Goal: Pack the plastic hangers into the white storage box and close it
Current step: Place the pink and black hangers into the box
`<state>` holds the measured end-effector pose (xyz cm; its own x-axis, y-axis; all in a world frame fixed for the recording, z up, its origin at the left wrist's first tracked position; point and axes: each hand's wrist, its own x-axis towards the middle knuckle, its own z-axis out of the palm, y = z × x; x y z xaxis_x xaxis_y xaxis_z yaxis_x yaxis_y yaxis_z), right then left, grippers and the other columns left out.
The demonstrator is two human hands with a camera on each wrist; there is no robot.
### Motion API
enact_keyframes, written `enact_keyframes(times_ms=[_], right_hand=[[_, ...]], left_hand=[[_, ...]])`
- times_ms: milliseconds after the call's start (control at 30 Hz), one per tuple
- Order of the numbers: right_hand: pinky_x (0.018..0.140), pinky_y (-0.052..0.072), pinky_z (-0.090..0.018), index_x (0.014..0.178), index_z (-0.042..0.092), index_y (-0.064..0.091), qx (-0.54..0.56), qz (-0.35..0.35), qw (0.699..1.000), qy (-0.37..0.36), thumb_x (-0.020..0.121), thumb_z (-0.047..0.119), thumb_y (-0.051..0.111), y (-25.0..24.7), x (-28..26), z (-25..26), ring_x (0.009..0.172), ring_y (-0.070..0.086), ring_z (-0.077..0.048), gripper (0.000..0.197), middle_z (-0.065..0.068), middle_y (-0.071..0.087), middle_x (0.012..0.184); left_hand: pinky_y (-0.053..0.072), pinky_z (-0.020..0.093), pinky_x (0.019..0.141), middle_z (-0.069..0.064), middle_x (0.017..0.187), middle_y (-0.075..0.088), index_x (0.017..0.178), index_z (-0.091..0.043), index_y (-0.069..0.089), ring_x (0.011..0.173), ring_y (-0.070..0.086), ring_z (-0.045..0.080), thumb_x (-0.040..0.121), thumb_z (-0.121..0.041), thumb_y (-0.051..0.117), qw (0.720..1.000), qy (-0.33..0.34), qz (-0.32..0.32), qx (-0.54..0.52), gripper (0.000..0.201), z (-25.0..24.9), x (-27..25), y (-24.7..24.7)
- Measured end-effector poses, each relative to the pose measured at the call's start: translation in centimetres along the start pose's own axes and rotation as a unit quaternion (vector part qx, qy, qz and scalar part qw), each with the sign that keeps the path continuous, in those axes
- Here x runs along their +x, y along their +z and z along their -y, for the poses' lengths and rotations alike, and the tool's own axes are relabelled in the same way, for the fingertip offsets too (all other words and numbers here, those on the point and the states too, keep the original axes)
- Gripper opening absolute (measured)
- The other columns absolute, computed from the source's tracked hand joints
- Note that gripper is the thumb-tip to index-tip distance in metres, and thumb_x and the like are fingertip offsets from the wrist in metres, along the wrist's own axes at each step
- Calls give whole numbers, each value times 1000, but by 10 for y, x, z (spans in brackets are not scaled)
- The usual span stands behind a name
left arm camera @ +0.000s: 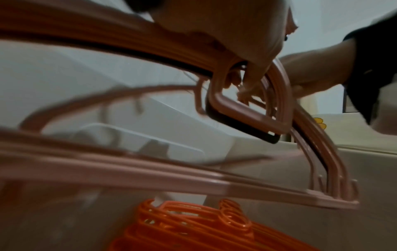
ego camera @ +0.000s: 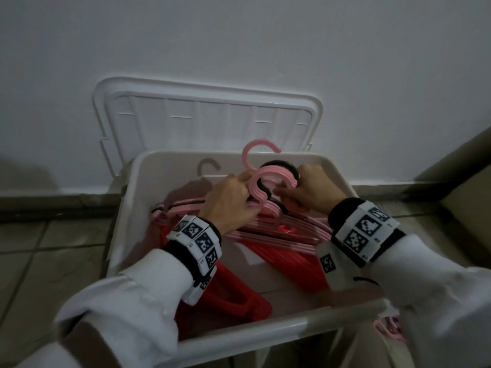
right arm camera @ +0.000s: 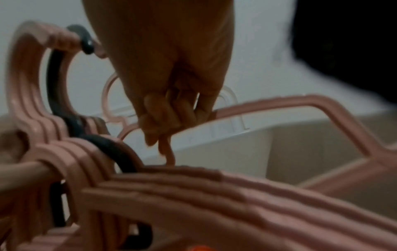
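The white storage box stands open, its lid leaning back against the wall. Red hangers lie on its bottom, orange-looking in the left wrist view. Over them I hold a bundle of pink hangers with one black hanger among them. My left hand grips the bundle at the necks, under the hooks. My right hand is beside the hooks; its fingers curl round a thin pink hanger bar. One pink hook sticks up above the rest.
The box sits on a tiled floor against a white wall. A few more pink hangers lie outside the box at its front right corner. A brown slanted surface rises at the right.
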<state>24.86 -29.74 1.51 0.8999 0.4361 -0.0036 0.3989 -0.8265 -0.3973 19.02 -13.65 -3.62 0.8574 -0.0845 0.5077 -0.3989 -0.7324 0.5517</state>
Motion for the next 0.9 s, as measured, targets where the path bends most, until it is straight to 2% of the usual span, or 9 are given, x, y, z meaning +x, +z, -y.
enact_keyframes(times_ms=[100,200,367,433,500,600,700,800,900], right_hand=[[48,36,-4,58,19,62,43,44,998,-7,88,18,63,11,-4,-6,37,47,3,30,4,56,47],[44,34,-9,54,26,56,90,68,994,0,90,22,61,15,-7,-10,36,42,1,37,10,48,42],[48,34,-11,54,26,54,92,122,988,19,93,26,55,14,-8,-12,38,43,3,39,12,48,40],[54,34,-15,63,22,60,112,131,985,24,94,25,53,12,-10,-12,43,45,5,32,16,50,43],[63,40,-20,85,18,70,131,153,979,27,90,26,57,9,-11,-14,58,54,5,16,20,60,57],[81,50,-33,102,22,69,22,174,984,21,77,47,68,9,-10,-19,87,63,-17,35,1,70,92],[87,46,-38,107,19,66,-127,165,978,-11,71,65,61,18,-10,-20,99,55,-20,59,-1,58,103],[88,42,-40,106,18,55,-110,192,975,24,79,64,53,23,-10,-18,99,52,-24,53,-3,55,104],[78,41,-36,112,20,48,-61,192,978,45,85,59,50,25,-12,-12,89,55,-26,48,-6,59,98]], left_hand=[[53,33,64,14,85,66,92,0,65,69,62,30,73,-13,62,999,13,-35,5,23,0,0,2],[47,27,78,12,99,59,102,-1,61,86,57,25,74,-18,66,996,-51,-73,-30,34,2,2,4],[38,28,65,3,85,53,90,-10,49,78,55,28,71,-29,69,987,-151,-36,-29,34,9,0,7],[33,27,62,3,74,54,81,-16,47,77,58,33,79,-34,62,983,-179,14,42,24,8,-1,6],[33,28,62,7,72,61,72,-20,55,77,61,34,85,-37,56,981,-179,37,73,21,7,-2,6],[40,30,70,8,91,68,94,-20,68,88,62,30,88,-32,55,981,-168,77,53,19,8,-2,9],[47,34,82,9,108,67,112,-26,65,100,60,30,90,-27,52,977,-171,121,27,26,11,-2,13],[47,36,82,10,108,66,114,-23,63,100,60,30,92,-23,50,977,-171,130,9,26,13,0,15],[44,34,73,10,96,65,100,-18,63,92,60,32,92,-19,50,979,-167,117,-22,16,13,2,14]])
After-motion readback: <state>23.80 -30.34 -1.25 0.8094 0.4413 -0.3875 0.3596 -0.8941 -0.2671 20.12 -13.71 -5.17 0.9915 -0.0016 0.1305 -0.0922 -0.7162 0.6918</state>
